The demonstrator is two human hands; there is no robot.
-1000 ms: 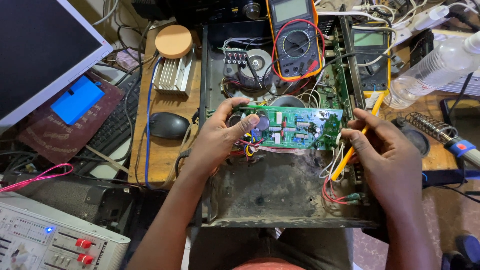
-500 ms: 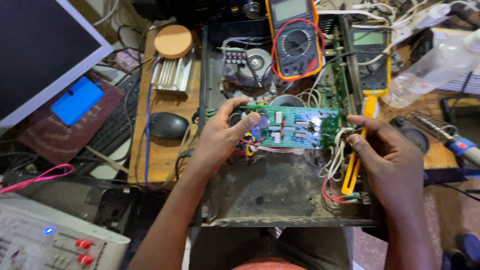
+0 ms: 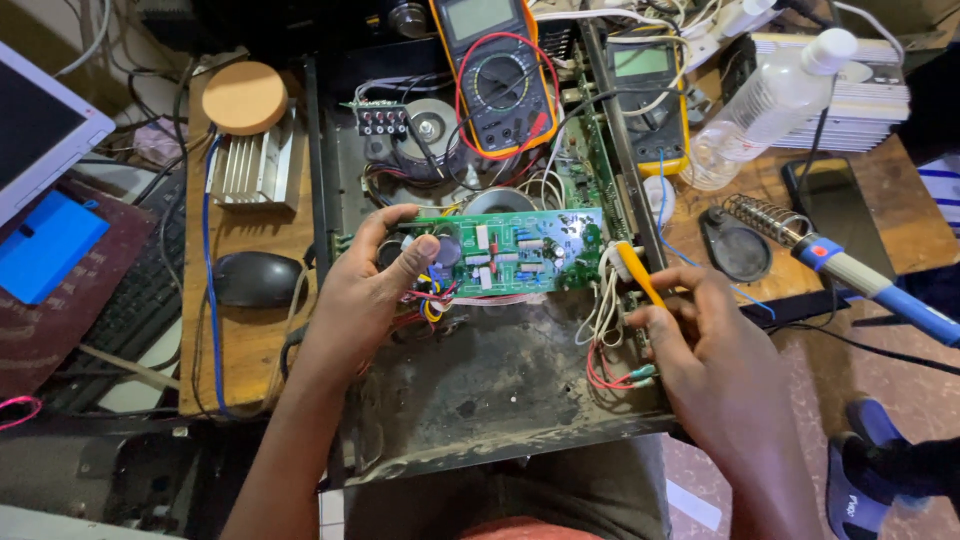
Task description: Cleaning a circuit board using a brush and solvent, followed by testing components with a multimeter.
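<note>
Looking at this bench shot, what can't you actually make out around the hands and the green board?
Head view only:
- Left end of the green circuit board: covered by the left hand.
- Yellow tool: lower end hidden inside the right hand.
- Board components: too small to identify.
- Monitor: cut off by the left edge.

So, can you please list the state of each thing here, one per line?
left hand: grips the green circuit board, lifted on edge
right hand: holds the yellow tool, tip at the board's right end
metal chassis: open, dusty
plastic bottle: capped, lying tilted
multimeter: blank display
</note>
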